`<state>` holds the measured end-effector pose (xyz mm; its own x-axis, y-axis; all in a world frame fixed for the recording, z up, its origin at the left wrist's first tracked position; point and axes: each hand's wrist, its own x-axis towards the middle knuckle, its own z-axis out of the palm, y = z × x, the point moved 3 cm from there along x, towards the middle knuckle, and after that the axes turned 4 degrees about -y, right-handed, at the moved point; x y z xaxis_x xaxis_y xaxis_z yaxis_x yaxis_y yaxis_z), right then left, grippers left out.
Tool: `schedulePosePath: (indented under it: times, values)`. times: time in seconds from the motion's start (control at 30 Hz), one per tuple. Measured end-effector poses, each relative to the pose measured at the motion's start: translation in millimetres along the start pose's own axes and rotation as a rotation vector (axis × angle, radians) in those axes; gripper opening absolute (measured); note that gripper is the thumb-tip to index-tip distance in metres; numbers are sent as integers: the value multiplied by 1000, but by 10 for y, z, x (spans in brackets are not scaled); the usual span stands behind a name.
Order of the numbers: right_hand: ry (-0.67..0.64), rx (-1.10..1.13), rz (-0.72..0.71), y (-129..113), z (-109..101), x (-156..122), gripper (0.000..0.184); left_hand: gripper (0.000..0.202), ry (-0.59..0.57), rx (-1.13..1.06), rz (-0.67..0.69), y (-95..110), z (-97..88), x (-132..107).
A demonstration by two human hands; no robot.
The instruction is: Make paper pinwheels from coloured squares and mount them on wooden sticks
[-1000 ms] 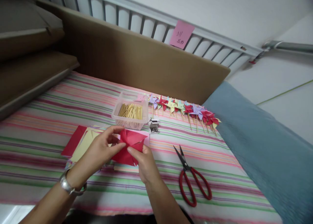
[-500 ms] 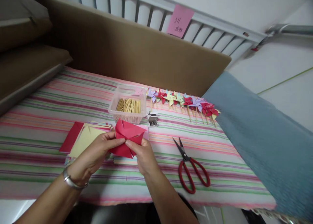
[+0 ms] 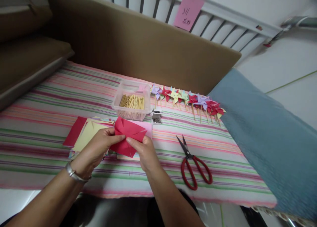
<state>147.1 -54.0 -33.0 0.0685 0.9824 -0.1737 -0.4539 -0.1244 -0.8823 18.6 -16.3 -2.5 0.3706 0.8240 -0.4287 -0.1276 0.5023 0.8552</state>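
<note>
Both hands pinch one red paper piece, held just above the striped cloth at its near middle. The left hand closes thumb and fingers on the paper's left edge, and the right hand nips near its centre with thumb and forefinger. Folding flaps toward the middle looks like the step in hand; a next move calls for keeping that centre pinned. Loose coloured sheets lie at nine o'clock, a tub of sticks at twelve, finished pinwheels at one, and red scissors at four.
</note>
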Motion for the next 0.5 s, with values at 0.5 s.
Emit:
schedulePosePath:
  times: [0.5]
  values:
    - [48, -186, -76, -17, -2, -30, 23, 19, 12, -7, 58, 95, -73, 1]
